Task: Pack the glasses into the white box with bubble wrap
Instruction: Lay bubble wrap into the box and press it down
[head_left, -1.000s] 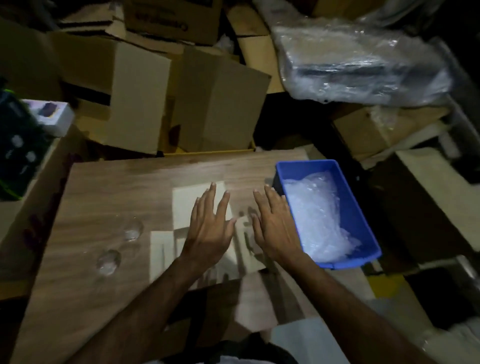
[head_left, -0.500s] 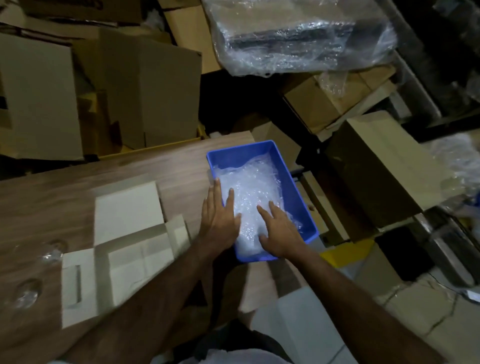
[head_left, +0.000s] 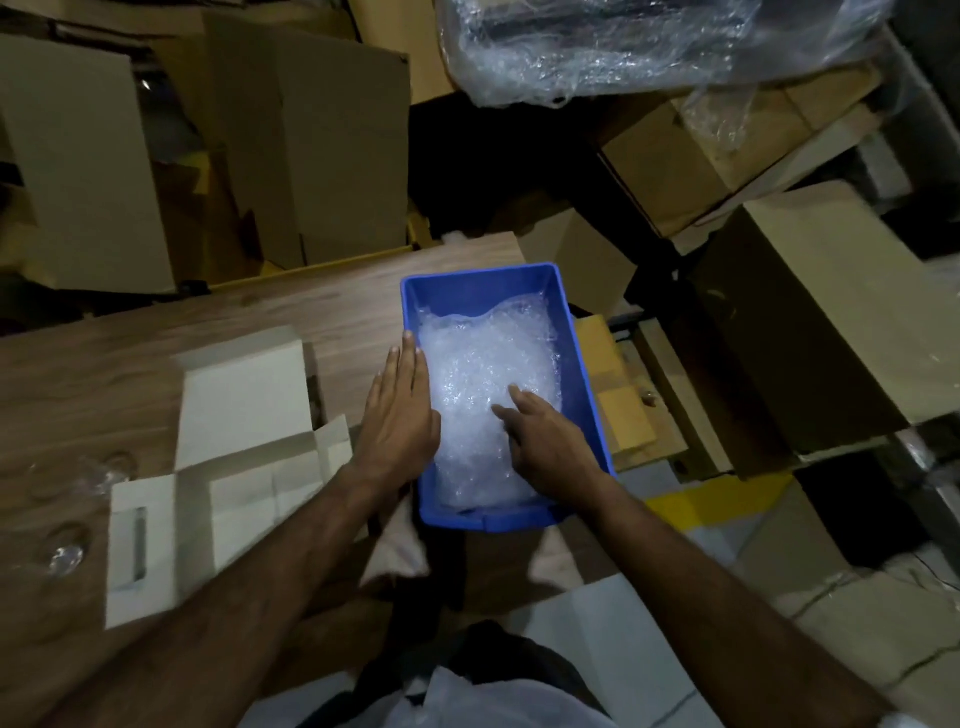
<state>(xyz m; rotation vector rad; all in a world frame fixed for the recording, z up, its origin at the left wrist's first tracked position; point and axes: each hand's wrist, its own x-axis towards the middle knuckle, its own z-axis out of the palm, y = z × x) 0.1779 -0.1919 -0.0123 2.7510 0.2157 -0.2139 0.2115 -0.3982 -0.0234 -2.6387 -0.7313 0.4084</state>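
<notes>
A blue plastic bin (head_left: 589, 374) at the table's right end holds a pile of clear bubble wrap (head_left: 483, 379). My left hand (head_left: 400, 410) lies flat along the bin's left wall, fingers together, holding nothing. My right hand (head_left: 545, 441) rests on the bubble wrap with fingers spread, not gripping it. The white box (head_left: 239, 410) lies open and unfolded on the wooden table (head_left: 78, 364), left of the bin. Two clear glasses (head_left: 62, 551) (head_left: 111, 467) stand on the table at the far left, faint in the dim light.
Brown cardboard boxes (head_left: 311, 145) are piled behind the table and to the right (head_left: 810, 322). A plastic-wrapped bundle (head_left: 623, 41) sits at the top. The floor with a yellow strip (head_left: 717, 499) shows at the right.
Both hands moved from above the white box to the blue bin, onto the bubble wrap. The view swung right, so the box and glasses shifted left.
</notes>
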